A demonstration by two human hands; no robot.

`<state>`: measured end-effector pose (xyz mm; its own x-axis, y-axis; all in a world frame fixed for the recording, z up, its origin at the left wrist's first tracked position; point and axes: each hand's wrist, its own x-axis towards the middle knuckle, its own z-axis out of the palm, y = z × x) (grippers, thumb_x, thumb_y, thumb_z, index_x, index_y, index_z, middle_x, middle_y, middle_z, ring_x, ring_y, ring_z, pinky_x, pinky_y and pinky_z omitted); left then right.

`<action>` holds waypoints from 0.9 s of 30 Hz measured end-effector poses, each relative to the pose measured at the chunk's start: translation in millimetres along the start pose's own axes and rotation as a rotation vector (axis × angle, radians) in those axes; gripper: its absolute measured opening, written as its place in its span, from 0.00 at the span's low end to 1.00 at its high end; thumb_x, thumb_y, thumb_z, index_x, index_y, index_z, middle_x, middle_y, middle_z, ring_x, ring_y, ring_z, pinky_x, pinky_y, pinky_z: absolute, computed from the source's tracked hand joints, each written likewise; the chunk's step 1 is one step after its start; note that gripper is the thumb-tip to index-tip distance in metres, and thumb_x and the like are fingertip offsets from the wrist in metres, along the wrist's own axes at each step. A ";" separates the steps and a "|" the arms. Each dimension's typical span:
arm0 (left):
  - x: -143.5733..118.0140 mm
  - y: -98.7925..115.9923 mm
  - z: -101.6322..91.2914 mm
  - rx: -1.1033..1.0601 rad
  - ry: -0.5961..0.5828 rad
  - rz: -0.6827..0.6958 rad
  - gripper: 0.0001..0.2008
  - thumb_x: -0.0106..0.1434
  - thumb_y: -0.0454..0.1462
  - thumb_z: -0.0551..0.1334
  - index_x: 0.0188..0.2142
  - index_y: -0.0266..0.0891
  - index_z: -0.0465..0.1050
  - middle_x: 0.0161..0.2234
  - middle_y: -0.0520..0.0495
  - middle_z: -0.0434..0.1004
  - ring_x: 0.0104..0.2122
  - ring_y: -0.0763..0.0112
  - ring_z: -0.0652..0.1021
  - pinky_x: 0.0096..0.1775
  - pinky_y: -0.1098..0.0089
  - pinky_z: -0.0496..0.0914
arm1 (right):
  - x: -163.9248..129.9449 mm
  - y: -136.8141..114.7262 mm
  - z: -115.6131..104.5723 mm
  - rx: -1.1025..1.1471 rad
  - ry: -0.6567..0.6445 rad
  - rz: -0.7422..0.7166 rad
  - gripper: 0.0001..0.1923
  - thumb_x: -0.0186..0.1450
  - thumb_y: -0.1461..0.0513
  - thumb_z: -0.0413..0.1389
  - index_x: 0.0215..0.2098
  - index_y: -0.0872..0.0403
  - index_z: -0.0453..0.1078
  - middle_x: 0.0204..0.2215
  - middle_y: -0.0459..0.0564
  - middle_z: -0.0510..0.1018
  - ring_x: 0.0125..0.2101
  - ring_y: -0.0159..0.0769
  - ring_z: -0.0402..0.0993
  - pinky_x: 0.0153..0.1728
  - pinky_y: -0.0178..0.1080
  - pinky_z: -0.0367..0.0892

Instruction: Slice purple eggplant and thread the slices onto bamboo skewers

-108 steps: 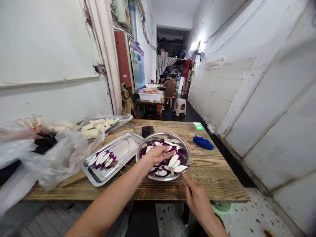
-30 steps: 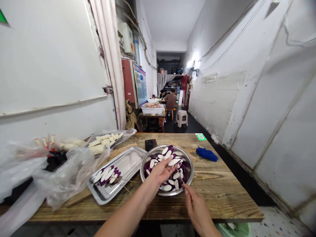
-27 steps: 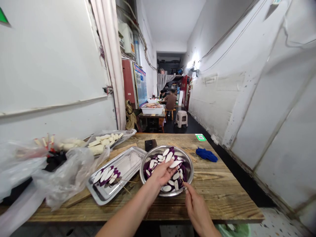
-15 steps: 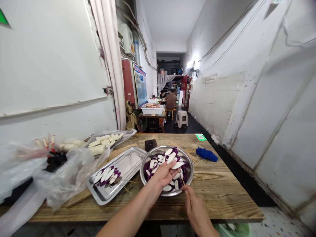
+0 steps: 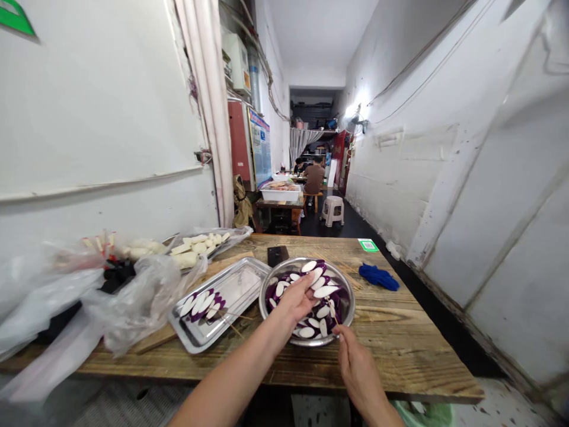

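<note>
Purple-skinned, white-fleshed eggplant slices (image 5: 306,333) fill a round steel bowl (image 5: 313,342) in front of me. Over the bowl, my left hand (image 5: 297,301) is closed on a few eggplant slices (image 5: 326,291) lined up in a row. My right hand (image 5: 358,356), at the bowl's near right rim, pinches the lower end of a thin wooden skewer (image 5: 335,318). The skewer's upper part reaches the slices by my left fingers; how many it passes through is hidden. Left of the bowl, a metal tray (image 5: 242,279) bears skewered eggplant slices (image 5: 202,303).
Loose skewers (image 5: 340,261) lie behind the bowl, near a dark block (image 5: 278,255). A blue cloth-like bundle (image 5: 379,277) sits at the right. Plastic bags (image 5: 142,302) and pale cut pieces (image 5: 195,248) crowd the left. People sit at the back.
The whole view has shifted slightly, so the table appears farther right and a little higher. Both hands keep nearly the same grip and place over the bowl.
</note>
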<state>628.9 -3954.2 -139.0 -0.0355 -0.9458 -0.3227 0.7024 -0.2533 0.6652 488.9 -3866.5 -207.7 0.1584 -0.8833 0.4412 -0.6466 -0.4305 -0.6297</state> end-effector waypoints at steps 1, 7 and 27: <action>-0.2 -0.9 -0.2 -0.014 0.003 0.015 0.07 0.50 0.32 0.64 0.30 0.34 0.68 0.25 0.48 0.74 0.24 0.73 0.75 0.32 0.67 0.71 | -2.1 0.6 0.8 0.002 -0.003 -0.011 0.22 0.66 0.58 0.32 0.42 0.58 0.64 0.28 0.54 0.78 0.25 0.36 0.75 0.26 0.33 0.66; 3.8 -13.1 -6.0 -0.058 0.026 0.008 0.08 0.47 0.28 0.65 0.28 0.32 0.68 0.23 0.48 0.72 0.23 0.73 0.74 0.31 0.66 0.71 | -12.7 13.6 6.7 -0.043 -0.057 -0.020 0.21 0.65 0.56 0.34 0.43 0.57 0.63 0.28 0.54 0.78 0.23 0.37 0.75 0.24 0.34 0.67; 7.9 0.7 -17.5 -0.061 0.179 0.074 0.07 0.48 0.30 0.64 0.27 0.32 0.67 0.19 0.49 0.70 0.17 0.74 0.70 0.22 0.71 0.68 | -15.3 49.4 12.7 -0.074 -0.158 -0.093 0.23 0.63 0.53 0.38 0.45 0.57 0.66 0.21 0.52 0.78 0.16 0.37 0.73 0.18 0.32 0.66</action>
<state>641.5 -3958.3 -152.9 0.1411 -0.9087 -0.3929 0.7400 -0.1668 0.6515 463.9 -3876.7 -253.7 0.3309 -0.8612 0.3858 -0.6757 -0.5016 -0.5401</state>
